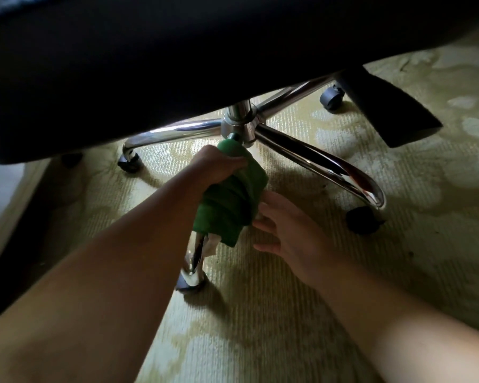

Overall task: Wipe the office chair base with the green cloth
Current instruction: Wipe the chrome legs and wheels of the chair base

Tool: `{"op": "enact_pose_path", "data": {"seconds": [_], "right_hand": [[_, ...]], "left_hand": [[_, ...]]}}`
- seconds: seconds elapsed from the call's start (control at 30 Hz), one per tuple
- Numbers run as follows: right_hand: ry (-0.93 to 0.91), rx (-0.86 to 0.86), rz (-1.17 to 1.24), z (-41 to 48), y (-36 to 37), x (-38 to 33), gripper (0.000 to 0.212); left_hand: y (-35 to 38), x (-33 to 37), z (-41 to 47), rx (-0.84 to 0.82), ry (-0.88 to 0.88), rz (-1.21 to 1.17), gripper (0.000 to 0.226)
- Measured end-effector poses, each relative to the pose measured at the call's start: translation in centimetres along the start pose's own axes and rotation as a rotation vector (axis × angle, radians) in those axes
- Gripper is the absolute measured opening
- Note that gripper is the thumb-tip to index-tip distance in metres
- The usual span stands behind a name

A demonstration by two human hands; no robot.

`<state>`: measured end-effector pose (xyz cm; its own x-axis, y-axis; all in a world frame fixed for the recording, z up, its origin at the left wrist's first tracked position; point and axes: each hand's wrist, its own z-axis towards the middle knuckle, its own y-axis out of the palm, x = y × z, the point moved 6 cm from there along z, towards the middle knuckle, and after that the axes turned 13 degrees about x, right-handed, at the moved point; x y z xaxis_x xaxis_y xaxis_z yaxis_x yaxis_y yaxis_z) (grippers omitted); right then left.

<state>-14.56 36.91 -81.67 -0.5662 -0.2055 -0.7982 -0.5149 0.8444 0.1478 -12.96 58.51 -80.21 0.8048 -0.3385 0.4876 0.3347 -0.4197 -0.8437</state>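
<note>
The chrome star base (310, 156) of the office chair stands on the carpet, its hub (239, 124) under the black seat. A green cloth (230, 200) is wrapped over the near leg (192, 261), which runs from the hub toward me. My left hand (216, 165) grips the cloth from above, close to the hub. My right hand (285, 233) sits just right of the cloth with fingers spread, the fingertips at the cloth's edge; whether they touch it is unclear.
The black seat (150, 64) overhangs the top of the view. Black casters (362, 219) (129, 161) (331, 96) end the legs. A dark armrest or support (390, 111) hangs at the right. Pale green patterned carpet (260, 313) covers the floor.
</note>
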Motion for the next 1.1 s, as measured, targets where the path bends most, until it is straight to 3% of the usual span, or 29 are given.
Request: {"op": "enact_pose_path", "data": {"seconds": [0.1, 0.27, 0.37, 0.43, 0.67, 0.93, 1.1], "right_hand": [[0.021, 0.012, 0.027, 0.0, 0.7, 0.2, 0.045], [0.077, -0.077, 0.045, -0.8, 3.9, 1.2, 0.035], [0.088, -0.097, 0.009, -1.1, 5.9, 2.4, 0.038], [0.079, -0.091, 0.006, -1.0, 6.4, 2.8, 0.044], [0.04, -0.06, 0.051, 0.0, 6.5, 1.6, 0.034], [-0.125, -0.032, -0.034, 0.9, 5.9, 0.0, 0.044], [-0.165, -0.009, -0.114, 1.0, 5.6, 0.4, 0.05]], "left_hand": [[0.0, -2.2, -0.4, -0.155, -0.069, -0.085, 0.062], [-0.2, -5.0, -1.6, -0.464, -0.109, -0.148, 0.058], [-0.4, -5.1, -2.3, -0.54, -0.104, -0.136, 0.053], [-0.4, -5.0, -2.1, -0.469, -0.077, -0.117, 0.052], [-0.5, -3.7, -1.4, -0.205, -0.05, -0.006, 0.051], [0.5, 0.5, -0.3, 0.132, 0.067, 0.159, 0.065], [1.0, 2.7, 0.0, 0.307, 0.126, 0.201, 0.058]]}}
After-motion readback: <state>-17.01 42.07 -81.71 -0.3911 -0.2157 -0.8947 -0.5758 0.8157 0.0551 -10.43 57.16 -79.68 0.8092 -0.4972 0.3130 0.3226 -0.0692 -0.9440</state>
